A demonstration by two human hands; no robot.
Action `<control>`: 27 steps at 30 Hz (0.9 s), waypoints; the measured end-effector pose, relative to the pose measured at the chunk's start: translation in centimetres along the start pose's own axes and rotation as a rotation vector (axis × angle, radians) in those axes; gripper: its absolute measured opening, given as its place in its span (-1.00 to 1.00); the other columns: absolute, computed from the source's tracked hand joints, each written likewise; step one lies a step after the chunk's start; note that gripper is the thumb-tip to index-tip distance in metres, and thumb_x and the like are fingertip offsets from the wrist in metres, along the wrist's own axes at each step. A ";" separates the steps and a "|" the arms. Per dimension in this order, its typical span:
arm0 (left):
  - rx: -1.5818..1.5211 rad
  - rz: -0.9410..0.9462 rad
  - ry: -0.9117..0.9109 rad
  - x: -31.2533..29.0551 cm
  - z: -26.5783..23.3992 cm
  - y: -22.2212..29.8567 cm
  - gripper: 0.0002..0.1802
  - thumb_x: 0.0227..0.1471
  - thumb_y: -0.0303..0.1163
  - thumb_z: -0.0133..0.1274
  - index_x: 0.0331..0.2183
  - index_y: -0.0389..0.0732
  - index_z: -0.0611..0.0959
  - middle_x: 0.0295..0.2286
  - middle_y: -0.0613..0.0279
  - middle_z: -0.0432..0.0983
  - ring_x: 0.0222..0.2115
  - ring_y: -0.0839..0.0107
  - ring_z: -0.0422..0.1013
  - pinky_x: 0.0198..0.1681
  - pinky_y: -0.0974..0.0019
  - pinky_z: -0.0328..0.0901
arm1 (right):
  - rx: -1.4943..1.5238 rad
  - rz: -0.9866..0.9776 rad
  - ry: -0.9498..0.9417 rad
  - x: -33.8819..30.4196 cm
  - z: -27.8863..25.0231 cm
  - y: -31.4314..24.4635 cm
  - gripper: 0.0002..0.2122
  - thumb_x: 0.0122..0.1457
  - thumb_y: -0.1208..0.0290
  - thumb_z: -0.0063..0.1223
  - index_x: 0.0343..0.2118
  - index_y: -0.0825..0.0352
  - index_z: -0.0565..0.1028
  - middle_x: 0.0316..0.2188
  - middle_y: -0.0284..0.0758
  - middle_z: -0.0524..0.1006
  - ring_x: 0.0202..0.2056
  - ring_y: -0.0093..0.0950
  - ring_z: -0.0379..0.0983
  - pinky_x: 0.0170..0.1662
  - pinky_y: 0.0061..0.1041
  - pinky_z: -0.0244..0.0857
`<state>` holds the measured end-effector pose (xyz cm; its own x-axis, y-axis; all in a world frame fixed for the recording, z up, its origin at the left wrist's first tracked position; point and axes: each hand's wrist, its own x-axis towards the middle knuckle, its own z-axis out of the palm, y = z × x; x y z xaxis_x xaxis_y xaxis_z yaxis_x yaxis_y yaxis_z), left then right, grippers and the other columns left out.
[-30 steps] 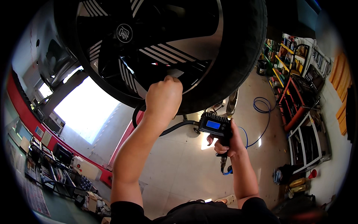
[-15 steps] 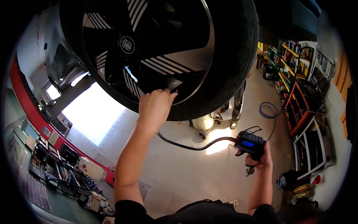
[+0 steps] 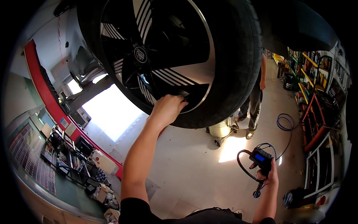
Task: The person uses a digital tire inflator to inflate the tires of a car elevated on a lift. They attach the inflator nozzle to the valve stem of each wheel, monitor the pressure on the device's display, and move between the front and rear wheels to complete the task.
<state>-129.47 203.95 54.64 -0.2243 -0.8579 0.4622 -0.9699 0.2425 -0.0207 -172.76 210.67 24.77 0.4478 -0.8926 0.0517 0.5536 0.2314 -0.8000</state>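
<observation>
Above me hangs a raised car wheel with a black tyre [image 3: 240, 63] and a black-and-silver alloy rim [image 3: 194, 72]. My left hand [image 3: 167, 109] is at the rim's lower edge, thumb and fingers pinched together; a small dark bit shows by the fingertips, too small to name. Lower right, my right hand [image 3: 272, 176] grips a black tyre inflator [image 3: 262, 157] with a lit blue screen, well apart from the wheel. Its short black hose [image 3: 241, 165] curls back in a loop toward the right hand. A round metal piece [image 3: 256, 194] dangles below that hand.
Behind the tyre stands another person, with dark trousers [image 3: 255, 106] in sight, beside a pale wheeled tank [image 3: 220, 128]. A blue air line [image 3: 285, 128] coils on the floor. Right: a red tool cart [image 3: 315, 123] and shelves. Left: a red lift beam [image 3: 56, 95] and a cluttered rack [image 3: 67, 156].
The inflator's hose, stretched left toward my left arm before, now curls beside the inflator. My right hand has lowered slightly with the inflator. My left hand stays pinched at the rim while the view shifts.
</observation>
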 end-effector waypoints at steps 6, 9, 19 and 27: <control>0.131 -0.162 -0.151 0.4 -1.4 1.5 -0.68 0.16 -0.19 0.15 -0.41 -0.25 0.76 -0.49 -0.14 0.60 -0.41 -0.07 0.55 -0.27 0.06 0.43 | -0.092 0.079 0.186 0.4 -1.0 -1.3 -0.07 0.18 -0.54 -0.46 -0.17 0.49 0.50 -0.80 -0.39 0.30 -0.85 -0.62 -0.07 -0.71 -0.56 -0.14; 0.301 -0.062 -0.088 0.6 -1.5 2.2 -0.67 0.13 -0.18 0.16 -0.46 -0.25 0.76 -0.53 -0.07 0.60 -0.44 -0.04 0.56 -0.29 0.07 0.45 | -0.102 0.107 0.094 0.2 -2.9 -1.5 -0.12 0.23 -0.49 -0.46 -0.10 0.46 0.48 -0.67 -0.31 0.45 -0.84 -0.62 -0.04 -0.71 -0.56 -0.13; 0.420 -0.083 0.076 -0.2 0.6 3.9 -0.81 0.11 -0.35 0.12 -0.41 -0.29 0.67 -0.42 -0.05 0.61 -0.38 -0.02 0.58 -0.30 0.02 0.46 | 0.083 0.097 -0.072 0.5 -5.4 -1.8 -0.35 0.40 -0.21 -0.40 0.18 0.34 0.32 -0.21 -0.08 0.57 -0.81 -0.63 0.04 -0.71 -0.58 -0.04; 0.265 -0.132 0.194 -0.3 0.4 3.8 -0.86 0.02 -0.38 0.17 -0.40 -0.26 0.66 -0.41 -0.06 0.61 -0.33 -0.12 0.54 -0.26 -0.07 0.42 | 0.066 0.138 -0.085 0.6 -4.3 -1.3 -0.40 0.40 -0.11 -0.29 0.27 0.30 0.26 -0.19 -0.11 0.55 -0.78 -0.67 0.06 -0.72 -0.64 -0.05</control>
<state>-133.09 204.96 54.05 -0.0980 -0.7657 0.6357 -0.9858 -0.0126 -0.1672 -176.20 208.20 23.24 0.5787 -0.8155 -0.0031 0.5265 0.3765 -0.7622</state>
